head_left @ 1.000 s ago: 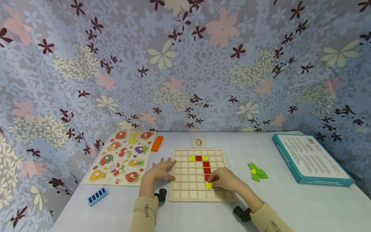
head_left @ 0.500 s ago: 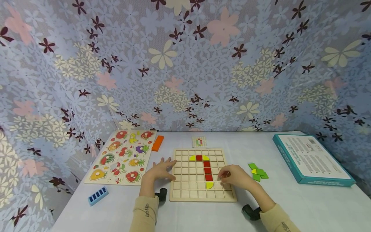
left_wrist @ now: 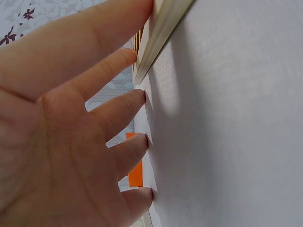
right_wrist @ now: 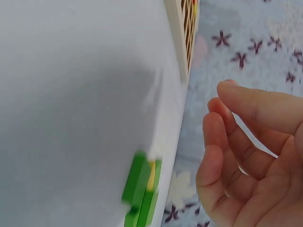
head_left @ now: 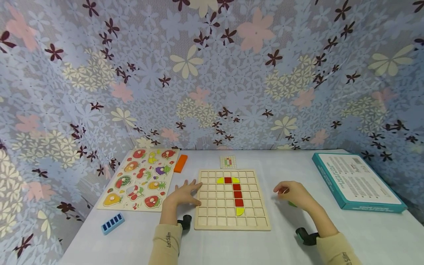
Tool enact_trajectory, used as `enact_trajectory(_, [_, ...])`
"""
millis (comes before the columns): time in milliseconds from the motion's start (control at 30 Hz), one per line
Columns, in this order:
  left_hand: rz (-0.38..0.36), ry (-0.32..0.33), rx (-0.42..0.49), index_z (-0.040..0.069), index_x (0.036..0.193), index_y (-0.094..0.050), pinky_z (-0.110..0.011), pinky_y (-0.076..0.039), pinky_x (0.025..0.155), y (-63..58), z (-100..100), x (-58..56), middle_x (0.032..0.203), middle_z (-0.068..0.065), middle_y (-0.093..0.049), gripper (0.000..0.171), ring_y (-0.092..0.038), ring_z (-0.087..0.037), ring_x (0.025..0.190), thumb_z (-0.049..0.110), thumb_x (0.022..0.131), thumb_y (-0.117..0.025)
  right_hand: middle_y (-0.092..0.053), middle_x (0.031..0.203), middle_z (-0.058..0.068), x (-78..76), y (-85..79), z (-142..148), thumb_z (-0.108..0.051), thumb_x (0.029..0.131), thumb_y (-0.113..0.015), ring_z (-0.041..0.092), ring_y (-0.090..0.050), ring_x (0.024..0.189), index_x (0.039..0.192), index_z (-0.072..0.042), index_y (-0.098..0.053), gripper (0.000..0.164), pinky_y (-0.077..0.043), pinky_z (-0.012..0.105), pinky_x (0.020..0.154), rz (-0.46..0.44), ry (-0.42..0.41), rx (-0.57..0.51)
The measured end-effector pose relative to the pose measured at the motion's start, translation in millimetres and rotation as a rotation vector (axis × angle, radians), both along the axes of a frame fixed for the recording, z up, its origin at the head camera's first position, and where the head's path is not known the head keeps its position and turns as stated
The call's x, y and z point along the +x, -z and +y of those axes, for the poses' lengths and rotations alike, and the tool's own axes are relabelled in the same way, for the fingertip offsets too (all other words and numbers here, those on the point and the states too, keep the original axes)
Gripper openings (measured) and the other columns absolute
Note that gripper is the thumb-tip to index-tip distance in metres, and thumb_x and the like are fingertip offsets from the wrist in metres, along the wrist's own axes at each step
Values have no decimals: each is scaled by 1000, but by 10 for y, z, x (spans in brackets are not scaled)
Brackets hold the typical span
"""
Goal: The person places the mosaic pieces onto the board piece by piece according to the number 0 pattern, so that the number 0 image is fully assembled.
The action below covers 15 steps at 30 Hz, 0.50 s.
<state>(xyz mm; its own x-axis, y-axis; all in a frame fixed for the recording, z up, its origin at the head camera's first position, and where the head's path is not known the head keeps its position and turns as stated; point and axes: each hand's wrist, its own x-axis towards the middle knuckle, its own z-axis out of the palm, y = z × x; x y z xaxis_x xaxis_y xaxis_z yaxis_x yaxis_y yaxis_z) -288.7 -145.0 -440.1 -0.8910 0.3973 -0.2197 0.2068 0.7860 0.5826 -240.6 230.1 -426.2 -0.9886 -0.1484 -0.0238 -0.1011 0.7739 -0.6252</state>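
Note:
A wooden grid board lies mid-table, with yellow rounded tiles and red square tiles forming a bent line in its cells. My left hand rests at the board's left edge, fingers spread; in the left wrist view its thumb and index finger touch the rim. Right of the board, my right hand hovers above the table with loosely bent fingers, holding nothing. Beneath it are green tiles, mostly hidden by the hand in the head view; a bit of yellow shows among them in the right wrist view.
A small pattern card lies behind the board. To the left are a fruit puzzle board, an orange block and a blue slotted piece. A teal box stands at the right. Floral cloth hangs behind.
My right hand has moved off the board to the right, over the green tiles, uncovering the lower yellow tile on the board. My left hand has stayed in place.

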Motion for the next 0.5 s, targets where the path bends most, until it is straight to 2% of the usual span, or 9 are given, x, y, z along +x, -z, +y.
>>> enact_trajectory(233, [-6,2,2,12,139,-43,-66,4,105,4,0,-3,149,-18,-27,72,-8,-42,138,20,74,-74,-62,86,9,-30,36,250,1,79,-64,22,-58,79,94,1,-65,15,-50,36,66,-17,33,19])
enact_trajectory(500, [0,2,7,11,139,-43,-67,4,105,-3,-1,7,148,-18,-28,73,-9,-43,138,20,74,-75,-63,95,16,-57,105,367,5,76,-62,28,-58,85,96,3,-65,20,-51,37,67,-46,71,22])
